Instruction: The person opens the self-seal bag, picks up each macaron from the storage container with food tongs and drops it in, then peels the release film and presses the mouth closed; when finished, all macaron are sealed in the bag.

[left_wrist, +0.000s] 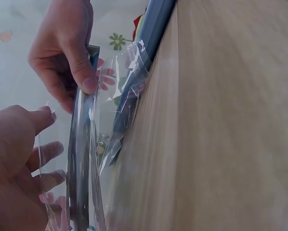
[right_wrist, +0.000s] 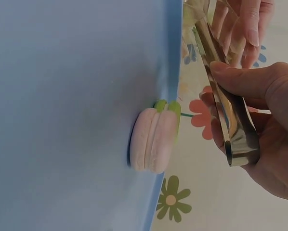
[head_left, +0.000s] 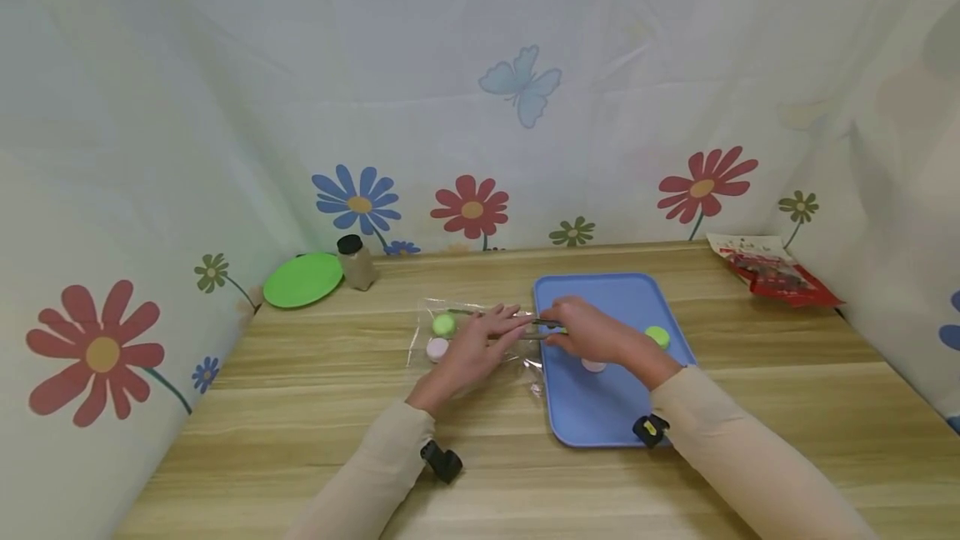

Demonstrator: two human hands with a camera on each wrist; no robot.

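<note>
My right hand [head_left: 592,332] grips metal tongs [right_wrist: 238,122] near their bent end, over the left edge of a blue tray [head_left: 600,419]. The tong arms reach left into a clear plastic bag [head_left: 417,350]. Inside that bag lie a green macaron [head_left: 443,324] and a pale pink macaron [head_left: 437,348]. My left hand [head_left: 476,347] is over the bag and tong arms, its fingers stretched out and slightly spread beside the film. On the tray, a pink macaron [right_wrist: 146,142] stands partly hidden under my right hand in the head view, with a green macaron [head_left: 657,337] farther right.
A green plate [head_left: 302,280] and a dark-lidded jar [head_left: 356,263] stand at the back left of the wooden table [head_left: 315,415]. At the back right lies a red and white packet [head_left: 776,269]. Flower-printed cloth [head_left: 420,107] hangs around the table.
</note>
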